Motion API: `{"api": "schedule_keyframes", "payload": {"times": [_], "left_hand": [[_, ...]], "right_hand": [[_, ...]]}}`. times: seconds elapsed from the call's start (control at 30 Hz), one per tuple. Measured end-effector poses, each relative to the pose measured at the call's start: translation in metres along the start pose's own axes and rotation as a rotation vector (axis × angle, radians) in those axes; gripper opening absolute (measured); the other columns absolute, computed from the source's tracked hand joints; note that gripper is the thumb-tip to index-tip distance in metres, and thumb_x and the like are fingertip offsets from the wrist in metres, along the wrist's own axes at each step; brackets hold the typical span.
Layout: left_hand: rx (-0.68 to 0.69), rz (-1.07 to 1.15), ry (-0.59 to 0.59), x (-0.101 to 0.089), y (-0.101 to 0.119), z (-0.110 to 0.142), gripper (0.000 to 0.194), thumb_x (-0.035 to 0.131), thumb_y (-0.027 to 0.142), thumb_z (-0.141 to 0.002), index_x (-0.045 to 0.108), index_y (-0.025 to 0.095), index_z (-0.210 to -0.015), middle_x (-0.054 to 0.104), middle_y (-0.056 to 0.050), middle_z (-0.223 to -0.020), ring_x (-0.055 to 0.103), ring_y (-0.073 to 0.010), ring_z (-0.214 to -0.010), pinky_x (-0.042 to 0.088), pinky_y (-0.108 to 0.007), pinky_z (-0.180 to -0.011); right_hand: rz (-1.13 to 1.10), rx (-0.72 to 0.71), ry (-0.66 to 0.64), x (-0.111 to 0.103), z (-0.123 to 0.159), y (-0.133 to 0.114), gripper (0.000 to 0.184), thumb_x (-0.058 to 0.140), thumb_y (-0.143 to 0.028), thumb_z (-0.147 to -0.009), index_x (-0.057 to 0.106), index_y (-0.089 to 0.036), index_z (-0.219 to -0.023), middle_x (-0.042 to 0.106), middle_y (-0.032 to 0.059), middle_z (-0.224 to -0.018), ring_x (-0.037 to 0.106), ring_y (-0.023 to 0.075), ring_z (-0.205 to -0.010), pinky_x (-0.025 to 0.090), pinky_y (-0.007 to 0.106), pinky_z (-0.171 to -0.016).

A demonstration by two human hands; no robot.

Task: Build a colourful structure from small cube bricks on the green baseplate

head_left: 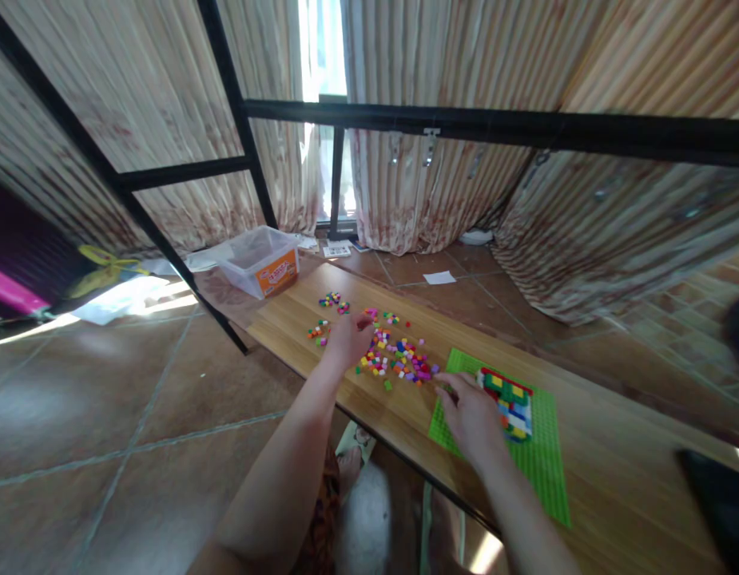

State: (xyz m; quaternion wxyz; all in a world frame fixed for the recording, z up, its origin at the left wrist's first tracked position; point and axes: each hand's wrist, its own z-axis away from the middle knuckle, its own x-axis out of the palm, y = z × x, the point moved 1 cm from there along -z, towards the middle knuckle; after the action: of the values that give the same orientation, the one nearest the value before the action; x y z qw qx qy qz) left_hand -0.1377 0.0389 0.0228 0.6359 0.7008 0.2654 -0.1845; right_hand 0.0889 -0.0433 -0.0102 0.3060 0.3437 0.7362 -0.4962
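Small loose building bricks (405, 363) in many colours lie scattered over the wooden tabletop. My left hand (347, 342) is among them on their left side, its fingers curled together; whatever is between the fingertips is too small to name. Over the left edge of a green baseplate (546, 471) is my right hand (470, 415), thumb and forefinger bent toward each other beside the brick pile. I cannot make out what they pinch. On the baseplate, right of that hand, sits a flat built brick figure (514, 407) in red, green, yellow, blue and white, partly hidden by the hand.
A clear plastic box (258, 259) with an orange label stands at the table's far left end. A dark flat object (713, 495) lies at the right. Black metal bars (465, 124) cross beyond the table, before striped curtains (417, 192). Papers (439, 278) lie on the tiled floor.
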Motion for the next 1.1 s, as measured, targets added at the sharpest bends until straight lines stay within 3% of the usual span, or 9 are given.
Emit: {"api": "schedule_keyframes", "payload": {"times": [0.2,0.43,0.7,0.87,1.1], "left_hand": [[0.132,-0.131,-0.126,0.008,0.015,0.01,0.022,0.05,0.016,-0.081,0.072,0.014,-0.074,0.066,-0.003,-0.067,0.057,-0.0148,-0.066,0.037,-0.024,-0.06],[0.151,-0.135,-0.171,0.017,0.018,0.013,0.021,0.051,0.017,-0.082,0.072,0.015,-0.08,0.07,-0.004,-0.074,0.059,-0.0152,-0.068,0.04,-0.025,-0.064],[0.237,-0.159,-0.272,0.033,0.028,0.02,0.02,0.052,0.017,-0.083,0.071,0.015,-0.084,0.07,-0.005,-0.078,0.06,-0.0143,-0.07,0.041,-0.024,-0.067],[0.245,-0.188,-0.308,0.04,0.035,0.023,0.019,0.052,0.018,-0.082,0.071,0.015,-0.079,0.069,-0.005,-0.072,0.057,-0.0143,-0.064,0.041,-0.025,-0.064],[0.242,-0.008,-0.365,0.049,0.044,0.024,0.023,0.05,0.019,-0.083,0.072,0.015,-0.085,0.072,-0.004,-0.08,0.062,-0.0148,-0.074,0.045,-0.023,-0.067]], "right_hand": [[0.136,-0.027,-0.058,0.021,-0.009,-0.003,0.025,0.043,-0.017,-0.089,0.066,-0.019,-0.1,0.064,0.0085,-0.102,0.062,0.0198,-0.091,0.046,0.032,-0.084],[0.208,0.019,-0.081,0.035,-0.021,-0.003,0.022,0.044,-0.015,-0.089,0.065,-0.02,-0.094,0.066,0.0081,-0.094,0.063,0.0197,-0.083,0.046,0.03,-0.075],[0.213,0.046,-0.11,0.032,-0.023,-0.008,0.021,0.047,-0.016,-0.087,0.064,-0.02,-0.099,0.065,0.0084,-0.096,0.063,0.0201,-0.083,0.045,0.03,-0.074],[0.21,0.066,-0.109,0.034,-0.025,-0.009,0.018,0.047,-0.018,-0.089,0.065,-0.02,-0.091,0.065,0.0092,-0.092,0.063,0.0199,-0.08,0.046,0.03,-0.073],[-0.043,0.088,0.036,0.017,-0.02,-0.01,0.021,0.043,-0.02,-0.09,0.064,-0.019,-0.095,0.068,0.0076,-0.091,0.063,0.019,-0.084,0.046,0.03,-0.077]]}}
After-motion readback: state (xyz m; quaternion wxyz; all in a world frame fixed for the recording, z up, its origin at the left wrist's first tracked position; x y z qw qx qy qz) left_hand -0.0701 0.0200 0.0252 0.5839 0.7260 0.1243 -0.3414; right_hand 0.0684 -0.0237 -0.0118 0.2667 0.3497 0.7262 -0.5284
